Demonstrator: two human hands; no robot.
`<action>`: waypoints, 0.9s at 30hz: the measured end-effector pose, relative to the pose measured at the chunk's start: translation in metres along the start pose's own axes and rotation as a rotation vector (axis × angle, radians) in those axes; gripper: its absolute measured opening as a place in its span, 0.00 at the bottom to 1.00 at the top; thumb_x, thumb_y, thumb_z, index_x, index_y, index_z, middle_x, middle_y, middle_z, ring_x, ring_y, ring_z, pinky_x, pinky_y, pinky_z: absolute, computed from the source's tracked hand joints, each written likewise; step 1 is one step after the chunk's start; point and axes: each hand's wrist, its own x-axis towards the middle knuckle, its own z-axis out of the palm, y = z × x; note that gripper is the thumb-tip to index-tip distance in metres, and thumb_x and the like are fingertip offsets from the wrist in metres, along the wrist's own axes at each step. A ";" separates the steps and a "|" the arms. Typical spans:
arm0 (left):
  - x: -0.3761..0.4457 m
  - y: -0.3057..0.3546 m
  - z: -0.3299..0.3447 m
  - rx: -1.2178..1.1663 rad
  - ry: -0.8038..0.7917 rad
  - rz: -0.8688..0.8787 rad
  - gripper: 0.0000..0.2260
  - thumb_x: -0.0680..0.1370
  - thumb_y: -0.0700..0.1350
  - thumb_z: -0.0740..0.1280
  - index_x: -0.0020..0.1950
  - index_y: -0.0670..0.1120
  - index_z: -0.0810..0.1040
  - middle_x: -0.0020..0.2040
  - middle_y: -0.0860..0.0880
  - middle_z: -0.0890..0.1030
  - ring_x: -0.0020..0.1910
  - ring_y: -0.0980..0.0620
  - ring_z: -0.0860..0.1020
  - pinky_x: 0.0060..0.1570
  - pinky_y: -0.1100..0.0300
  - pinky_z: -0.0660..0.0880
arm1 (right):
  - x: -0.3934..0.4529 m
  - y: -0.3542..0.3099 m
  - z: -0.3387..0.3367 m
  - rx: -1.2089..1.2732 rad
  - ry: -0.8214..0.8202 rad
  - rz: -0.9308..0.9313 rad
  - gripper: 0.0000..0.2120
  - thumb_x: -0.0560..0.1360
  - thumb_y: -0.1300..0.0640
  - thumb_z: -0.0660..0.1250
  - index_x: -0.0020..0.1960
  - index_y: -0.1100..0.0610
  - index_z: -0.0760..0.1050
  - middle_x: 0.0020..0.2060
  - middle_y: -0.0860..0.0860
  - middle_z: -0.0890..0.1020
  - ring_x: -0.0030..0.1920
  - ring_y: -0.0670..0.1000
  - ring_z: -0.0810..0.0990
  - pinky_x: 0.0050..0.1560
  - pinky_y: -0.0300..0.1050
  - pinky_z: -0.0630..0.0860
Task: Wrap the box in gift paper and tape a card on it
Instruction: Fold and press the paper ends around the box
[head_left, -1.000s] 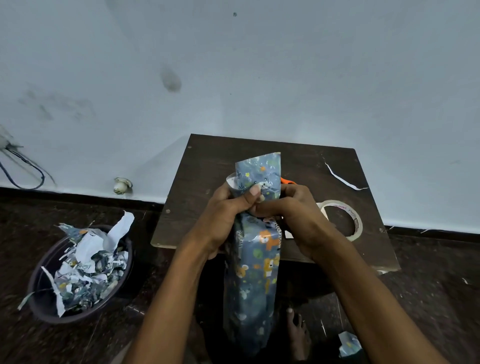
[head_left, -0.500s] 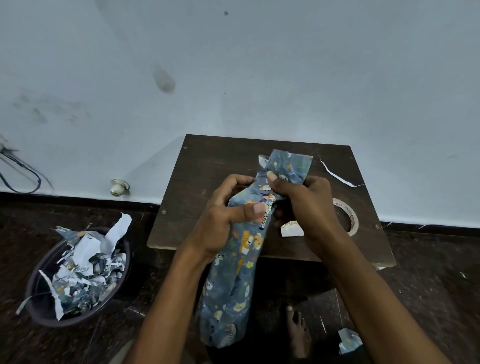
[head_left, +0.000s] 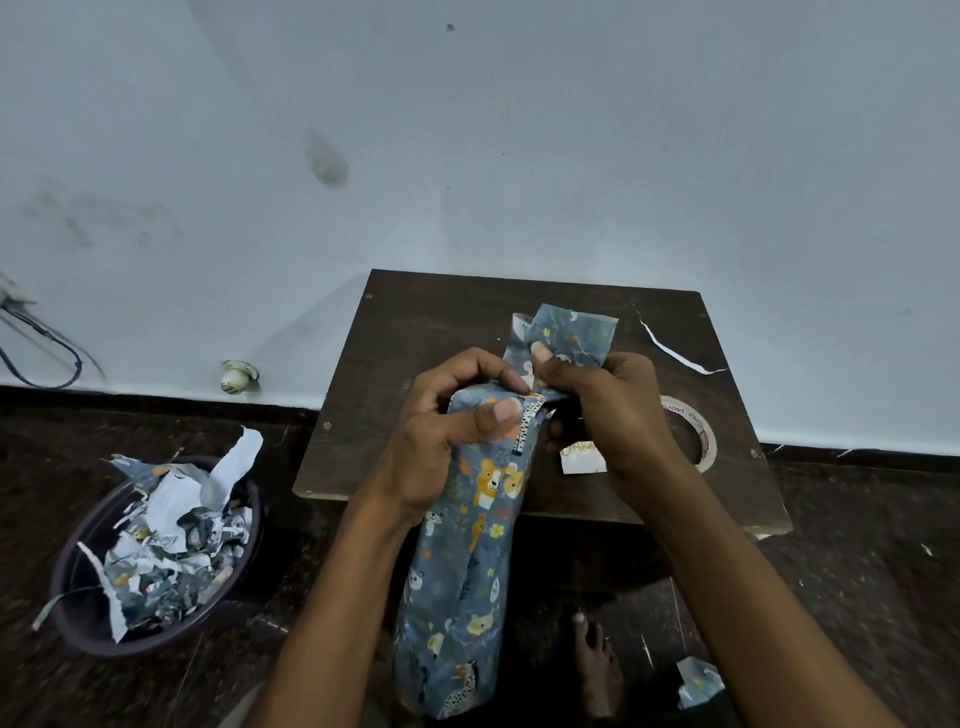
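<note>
A plain home room: bare pale wall (head_left: 519, 156), dark stone floor (head_left: 156, 426), low wooden worktop (head_left: 415, 332), scrap-filled basin (head_left: 88, 629).

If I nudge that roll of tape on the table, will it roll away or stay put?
The tape roll lies flat on the table, so it would likely slide rather than roll. Its open centre suggests it is fairly light.

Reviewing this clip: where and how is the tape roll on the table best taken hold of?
Pinch the tape roll by its right rim, coming from above with a finger in the hole: it lies flat on the table, and the right hand covers its left side.
</note>
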 end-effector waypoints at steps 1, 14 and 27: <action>0.000 0.001 0.000 -0.009 0.019 0.001 0.19 0.69 0.50 0.72 0.51 0.36 0.78 0.51 0.30 0.78 0.45 0.32 0.78 0.47 0.40 0.76 | -0.001 -0.001 0.000 0.024 -0.019 0.022 0.14 0.77 0.55 0.74 0.44 0.66 0.81 0.31 0.58 0.81 0.24 0.53 0.77 0.27 0.46 0.77; -0.006 0.005 -0.012 -0.169 0.001 -0.125 0.18 0.68 0.50 0.74 0.53 0.42 0.80 0.51 0.37 0.81 0.46 0.39 0.81 0.47 0.49 0.79 | 0.004 -0.008 -0.001 0.208 0.000 0.072 0.09 0.71 0.74 0.71 0.51 0.71 0.78 0.38 0.60 0.84 0.32 0.56 0.84 0.26 0.42 0.77; -0.005 0.010 -0.011 -0.211 0.070 -0.255 0.16 0.73 0.50 0.70 0.55 0.41 0.80 0.49 0.39 0.83 0.43 0.44 0.82 0.45 0.52 0.80 | -0.001 -0.005 -0.007 -0.557 0.225 -0.619 0.29 0.70 0.59 0.74 0.70 0.51 0.72 0.63 0.48 0.76 0.62 0.48 0.76 0.61 0.55 0.75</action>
